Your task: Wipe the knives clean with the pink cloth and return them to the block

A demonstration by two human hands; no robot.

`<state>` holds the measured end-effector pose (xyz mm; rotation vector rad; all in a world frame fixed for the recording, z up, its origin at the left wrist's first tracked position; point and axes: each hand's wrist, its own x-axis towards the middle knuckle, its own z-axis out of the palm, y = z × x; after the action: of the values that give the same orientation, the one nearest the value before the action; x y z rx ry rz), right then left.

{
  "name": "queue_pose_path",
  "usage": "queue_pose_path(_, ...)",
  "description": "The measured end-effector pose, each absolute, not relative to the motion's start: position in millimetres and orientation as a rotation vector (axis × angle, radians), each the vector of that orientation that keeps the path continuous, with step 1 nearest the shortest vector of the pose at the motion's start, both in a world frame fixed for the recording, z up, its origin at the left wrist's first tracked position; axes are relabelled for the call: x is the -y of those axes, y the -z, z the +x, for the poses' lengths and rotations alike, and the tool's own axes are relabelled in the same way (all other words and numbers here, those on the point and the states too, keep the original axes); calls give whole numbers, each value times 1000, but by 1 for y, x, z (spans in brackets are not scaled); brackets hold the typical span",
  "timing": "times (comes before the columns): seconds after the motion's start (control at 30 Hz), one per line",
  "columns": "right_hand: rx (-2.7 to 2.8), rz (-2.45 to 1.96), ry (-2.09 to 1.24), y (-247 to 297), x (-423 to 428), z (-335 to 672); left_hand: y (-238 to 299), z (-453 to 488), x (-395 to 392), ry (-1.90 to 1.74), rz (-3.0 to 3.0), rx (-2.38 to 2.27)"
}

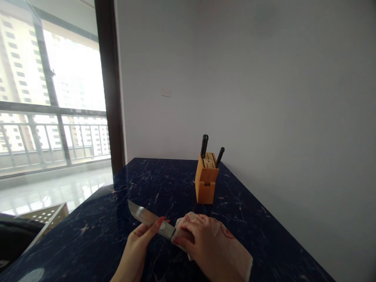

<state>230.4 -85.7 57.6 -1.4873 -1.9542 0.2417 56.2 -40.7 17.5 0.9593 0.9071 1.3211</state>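
Note:
A knife [143, 215] with a broad steel blade is held low over the near part of the table, its tip pointing to the far left. My left hand [144, 235] pinches the blade near its handle end, thumb on top. Around the handle end, my right hand [195, 235] is closed with a pale cloth [233, 250] with red markings. The cloth covers the handle and drapes to the right under my wrist. Beyond my hands stands a wooden knife block [205, 188]. Two black-handled knives [204, 146] stick up from its slots.
The dark blue marbled table [164, 180] runs back to a grey wall [249, 98]. At the lower left, beside the table edge, are a perforated light panel [44, 217] and a black item [14, 239]. A glass door [53, 117] is on the left.

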Motion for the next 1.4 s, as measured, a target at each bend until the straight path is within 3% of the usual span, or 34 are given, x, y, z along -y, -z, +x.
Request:
queue_pose_path(0.27, 1960, -1507, -27, -47, 81, 240, -24, 44, 33, -1368, 759, -991)
queue_pose_path(1.4, 2031, -1424, -18, -55, 86, 236, -20, 51, 39, -1221, 654, -783)
